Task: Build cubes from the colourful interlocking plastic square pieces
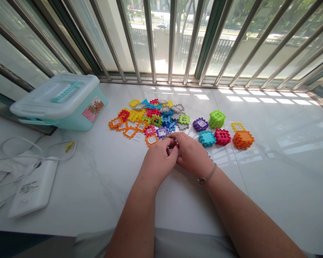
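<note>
My left hand (pixel 158 161) and my right hand (pixel 192 154) meet at the middle of the white marble sill (pixel 102 179), fingers curled together around a small grey piece (pixel 174 146) that is mostly hidden. Just beyond them lies a loose pile of coloured plastic waffle tiles (pixel 150 118). To the right stand sorted stacks: purple (pixel 200 124), green (pixel 216 119), teal (pixel 207 138), pink-red (pixel 222 137) and orange (pixel 243 139), with a single yellow tile (pixel 238 126). A bracelet circles my right wrist.
A pale teal storage box with a translucent lid (pixel 61 100) sits at the back left. A white power bank (pixel 33 188) with white cables (pixel 24 150) lies at the left. Metal window bars (pixel 172 39) close off the far edge.
</note>
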The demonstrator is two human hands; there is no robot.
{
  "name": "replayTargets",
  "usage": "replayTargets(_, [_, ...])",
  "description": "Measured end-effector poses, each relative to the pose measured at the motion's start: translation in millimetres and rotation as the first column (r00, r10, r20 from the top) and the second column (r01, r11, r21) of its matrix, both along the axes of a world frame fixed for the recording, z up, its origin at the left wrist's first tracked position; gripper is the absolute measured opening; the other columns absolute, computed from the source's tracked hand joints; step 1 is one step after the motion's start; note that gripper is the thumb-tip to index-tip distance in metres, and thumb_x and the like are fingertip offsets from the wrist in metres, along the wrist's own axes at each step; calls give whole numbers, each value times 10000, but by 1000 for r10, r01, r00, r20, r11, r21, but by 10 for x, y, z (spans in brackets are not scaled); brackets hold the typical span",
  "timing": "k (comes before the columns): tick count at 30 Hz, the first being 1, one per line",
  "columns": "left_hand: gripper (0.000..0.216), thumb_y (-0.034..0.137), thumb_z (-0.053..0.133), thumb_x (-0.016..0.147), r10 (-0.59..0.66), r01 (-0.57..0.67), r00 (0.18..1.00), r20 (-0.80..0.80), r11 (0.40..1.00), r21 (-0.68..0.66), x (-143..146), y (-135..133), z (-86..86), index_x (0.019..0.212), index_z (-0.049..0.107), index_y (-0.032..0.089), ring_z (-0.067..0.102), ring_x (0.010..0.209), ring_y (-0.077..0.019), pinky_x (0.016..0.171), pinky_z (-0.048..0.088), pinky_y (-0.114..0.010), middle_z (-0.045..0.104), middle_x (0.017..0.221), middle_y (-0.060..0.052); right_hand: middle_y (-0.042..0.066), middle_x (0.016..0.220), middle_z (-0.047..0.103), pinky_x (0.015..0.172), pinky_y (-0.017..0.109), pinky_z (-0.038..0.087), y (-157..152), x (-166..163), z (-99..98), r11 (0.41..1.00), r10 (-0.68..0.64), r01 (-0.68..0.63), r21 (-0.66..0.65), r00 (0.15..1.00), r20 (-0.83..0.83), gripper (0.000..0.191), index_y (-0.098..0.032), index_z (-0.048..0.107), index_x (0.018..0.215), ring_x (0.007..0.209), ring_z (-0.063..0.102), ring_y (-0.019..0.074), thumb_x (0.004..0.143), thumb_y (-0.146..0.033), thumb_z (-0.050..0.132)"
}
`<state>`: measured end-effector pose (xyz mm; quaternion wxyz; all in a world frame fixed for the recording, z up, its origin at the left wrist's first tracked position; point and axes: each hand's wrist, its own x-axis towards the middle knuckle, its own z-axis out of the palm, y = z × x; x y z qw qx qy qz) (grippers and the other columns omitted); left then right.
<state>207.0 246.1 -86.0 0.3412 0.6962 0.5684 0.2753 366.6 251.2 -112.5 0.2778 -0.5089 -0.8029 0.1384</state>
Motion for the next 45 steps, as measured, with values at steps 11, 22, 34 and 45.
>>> replayTargets(11, [150, 284, 602, 975, -40, 40, 999, -32, 999, 6, -4, 0, -10, 903, 721, 228, 685, 816, -208, 695, 445, -293, 765, 902, -43, 116, 1222, 732, 889, 375, 549, 3, 4, -5, 1000, 10, -10, -3, 1000, -5, 341, -217, 594, 1285, 1085, 703, 282, 951, -205, 661])
replayTargets(22, [133, 269, 611, 968, -43, 43, 998, -36, 999, 25, -13, 4, -19, 898, 719, 234, 684, 802, -206, 685, 447, -292, 767, 905, -40, 109, 1202, 736, 860, 367, 548, 3, 3, -13, 1000, 6, -6, -3, 1000, -5, 318, -233, 590, 1273, 1058, 705, 277, 962, -228, 657])
replayTargets(34, [146, 293, 613, 979, -30, 30, 999, 12, 1000, 5, -6, -1, 15, 926, 734, 232, 693, 813, -200, 724, 474, -304, 775, 914, -33, 101, 1200, 728, 879, 373, 550, 2, 16, 2, 999, 5, -4, 33, 1000, -25, 343, -234, 599, 1269, 1062, 699, 276, 936, -194, 674])
replayTargets(45, [263, 279, 667, 986, 139, -151, 902, 410, 989, -3, -14, 17, -35, 1247, 680, 256, 753, 936, -182, 844, 583, -289, 781, 1067, -32, 95, 1182, 720, 797, 356, 560, -4, 58, 39, 956, -178, 195, 218, 979, -96, 349, -225, 596, 1278, 923, 715, 238, 999, -406, 704])
